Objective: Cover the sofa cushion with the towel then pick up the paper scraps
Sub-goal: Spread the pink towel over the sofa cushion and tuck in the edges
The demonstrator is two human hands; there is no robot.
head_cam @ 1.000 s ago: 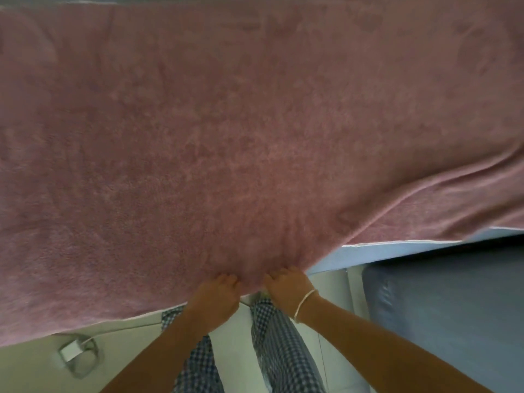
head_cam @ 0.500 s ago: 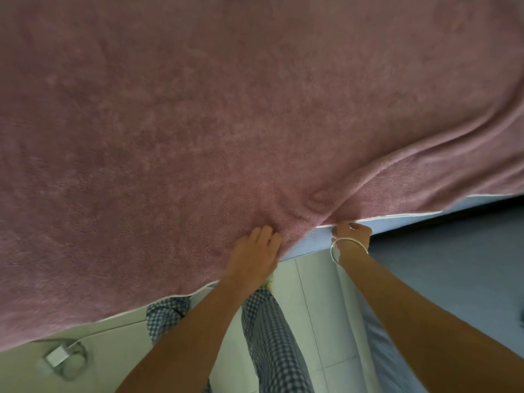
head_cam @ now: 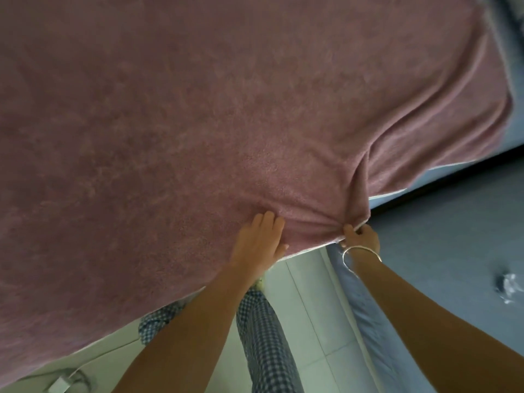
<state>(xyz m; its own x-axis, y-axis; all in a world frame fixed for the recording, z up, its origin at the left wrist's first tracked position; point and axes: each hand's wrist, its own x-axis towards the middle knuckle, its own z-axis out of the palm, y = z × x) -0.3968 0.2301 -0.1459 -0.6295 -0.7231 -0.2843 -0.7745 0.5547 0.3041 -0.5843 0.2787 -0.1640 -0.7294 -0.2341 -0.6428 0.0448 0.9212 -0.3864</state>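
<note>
A large pink towel lies spread over the sofa cushion and fills most of the view. Only a strip of the blue cushion shows under the towel's right edge. My left hand lies flat on the towel near its front hem, fingers straight. My right hand, with a bangle on the wrist, pinches the towel's front edge where the cloth bunches into folds. A crumpled whitish scrap lies on the blue cushion at the far right.
A second blue sofa cushion stretches along the right, with a dark gap between it and the covered one. Pale floor tiles and my checked trouser legs are below. A white charger with cable lies on the floor at the lower left.
The view has shifted right and closer. My right hand has moved rightward along the hem and now pinches it; my left hand has slid up flat onto the towel. More folds have formed.
</note>
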